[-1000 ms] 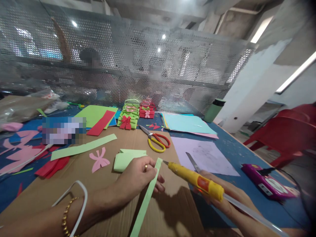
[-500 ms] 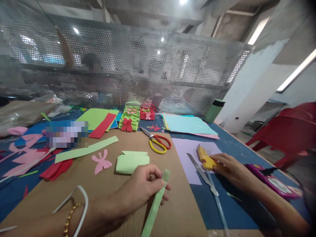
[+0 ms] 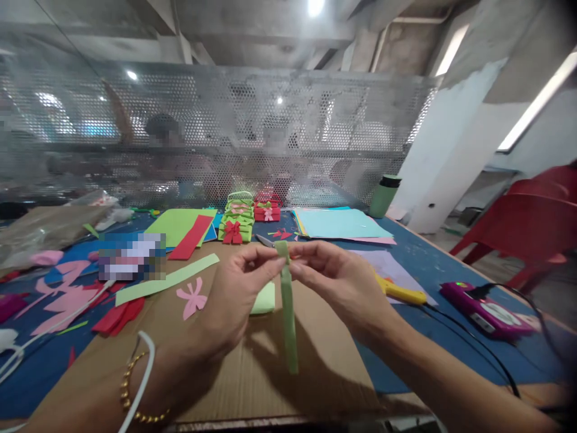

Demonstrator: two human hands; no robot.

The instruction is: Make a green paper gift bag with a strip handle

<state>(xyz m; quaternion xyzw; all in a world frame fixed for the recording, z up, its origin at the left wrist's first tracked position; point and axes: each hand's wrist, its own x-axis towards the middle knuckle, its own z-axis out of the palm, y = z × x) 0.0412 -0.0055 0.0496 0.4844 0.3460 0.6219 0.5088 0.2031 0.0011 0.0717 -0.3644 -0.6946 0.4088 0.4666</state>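
My left hand [image 3: 229, 300] and my right hand [image 3: 349, 282] meet over the cardboard, thumbs and fingertips pinching the top end of a narrow light green paper strip [image 3: 290, 325]. The strip hangs down toward me. Partly hidden behind my left hand is a folded light green paper piece [image 3: 265, 299]. Left of it lie a pink paper bow [image 3: 193, 299] and a wider pale green strip [image 3: 166, 281]. My right forearm passes in front of a yellow glue gun [image 3: 406, 293] on lilac paper. Only the blades of the scissors [image 3: 265, 240] show beyond my hands.
Finished green paper bags [image 3: 237, 219] and a red one [image 3: 267, 211] stand at the back. Coloured sheets [image 3: 342, 224], a green bottle [image 3: 385, 197] and a purple power strip [image 3: 484, 313] are to the right. Red paper pieces [image 3: 119, 316] and pink cutouts [image 3: 63, 300] lie left.
My right hand has left the glue gun and come over to the strip. My left hand has raised the strip, and both hands now pinch its top end.
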